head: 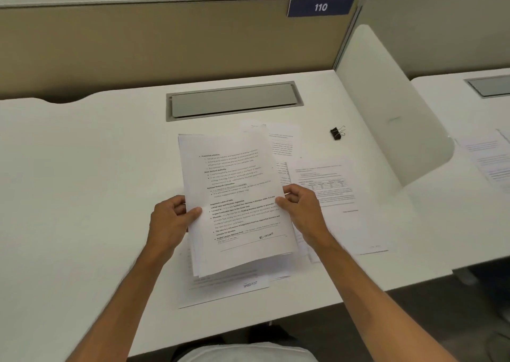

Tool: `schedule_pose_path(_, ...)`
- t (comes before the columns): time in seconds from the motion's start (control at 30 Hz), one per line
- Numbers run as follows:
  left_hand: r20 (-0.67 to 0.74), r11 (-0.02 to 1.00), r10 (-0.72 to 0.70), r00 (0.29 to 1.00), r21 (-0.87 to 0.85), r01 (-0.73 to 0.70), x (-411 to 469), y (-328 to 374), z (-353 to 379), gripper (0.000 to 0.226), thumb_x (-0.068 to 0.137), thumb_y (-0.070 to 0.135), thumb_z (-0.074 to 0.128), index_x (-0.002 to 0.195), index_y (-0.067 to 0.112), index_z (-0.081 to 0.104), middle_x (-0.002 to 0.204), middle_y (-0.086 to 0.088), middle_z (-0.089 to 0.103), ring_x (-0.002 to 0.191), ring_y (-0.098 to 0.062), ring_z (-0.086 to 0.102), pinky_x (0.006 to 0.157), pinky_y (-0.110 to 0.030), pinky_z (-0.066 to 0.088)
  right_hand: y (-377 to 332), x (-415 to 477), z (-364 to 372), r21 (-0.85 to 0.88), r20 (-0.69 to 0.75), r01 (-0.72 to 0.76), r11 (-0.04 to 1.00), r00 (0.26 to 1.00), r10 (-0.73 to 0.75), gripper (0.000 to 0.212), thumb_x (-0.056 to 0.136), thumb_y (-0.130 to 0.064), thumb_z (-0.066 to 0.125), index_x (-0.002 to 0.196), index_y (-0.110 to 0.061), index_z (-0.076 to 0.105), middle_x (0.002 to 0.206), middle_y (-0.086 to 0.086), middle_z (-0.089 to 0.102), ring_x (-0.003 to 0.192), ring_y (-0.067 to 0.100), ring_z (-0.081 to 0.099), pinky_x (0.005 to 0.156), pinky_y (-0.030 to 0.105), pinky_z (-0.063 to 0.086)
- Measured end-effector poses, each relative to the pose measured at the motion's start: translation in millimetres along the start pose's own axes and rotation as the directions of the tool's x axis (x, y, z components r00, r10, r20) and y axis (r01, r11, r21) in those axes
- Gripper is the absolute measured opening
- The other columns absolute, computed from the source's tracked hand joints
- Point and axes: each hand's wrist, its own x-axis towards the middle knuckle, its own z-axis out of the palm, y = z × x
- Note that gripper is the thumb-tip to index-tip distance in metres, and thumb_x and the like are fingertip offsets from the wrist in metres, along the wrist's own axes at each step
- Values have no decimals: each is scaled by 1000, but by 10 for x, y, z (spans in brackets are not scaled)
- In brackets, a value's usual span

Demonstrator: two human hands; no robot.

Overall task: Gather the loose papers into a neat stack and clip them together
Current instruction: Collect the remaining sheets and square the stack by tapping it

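Note:
I hold a stack of printed white papers [234, 196] above the white desk, its sheets not quite aligned. My left hand [172, 218] grips the stack's left edge with the thumb on top. My right hand [299, 207] grips the right edge the same way. More loose sheets [328, 185] lie flat on the desk to the right, others behind the stack, and one [226, 290] under it near the front edge. A black binder clip [337, 133] rests on the desk at the back right, apart from both hands.
A grey cable hatch [234, 100] is set into the desk behind the papers. A beige partition with a blue "110" sign [320, 7] closes the back. A white side divider [392, 118] stands at the right, with more papers [488, 154] on the neighbouring desk.

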Motion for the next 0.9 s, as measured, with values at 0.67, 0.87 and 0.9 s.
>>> schedule_pose_path(0.67, 207, 992, -71, 976, 114, 48, -61, 120, 1801, 22, 84, 12, 77, 93, 28, 65, 89, 4, 75, 83, -18, 74, 80, -43, 63, 551, 34, -1202, -193, -498, -298, 935, 851, 168, 14, 85, -14, 73, 95, -6, 68, 95, 6, 71, 87, 26, 68, 66, 25, 45)
schedule_pose_path(0.87, 181, 985, -79, 980, 164, 49, -46, 147, 2368, 17, 85, 12, 77, 98, 20, 70, 98, 3, 73, 87, -12, 69, 78, -24, 56, 754, 243, -1606, -391, -539, -407, 826, 828, 153, 23, 87, -19, 73, 106, -6, 68, 117, 11, 58, 95, 26, 58, 73, 28, 43)
schedule_pose_path(0.9, 162, 984, -77, 984, 171, 49, -55, 163, 2445, 16, 84, 12, 77, 96, 19, 69, 94, 5, 71, 85, -10, 66, 73, -18, 52, 767, 273, -1640, -420, -546, -425, 802, 824, 151, 24, 87, -20, 72, 107, -8, 68, 117, 11, 58, 98, 28, 60, 77, 33, 48)
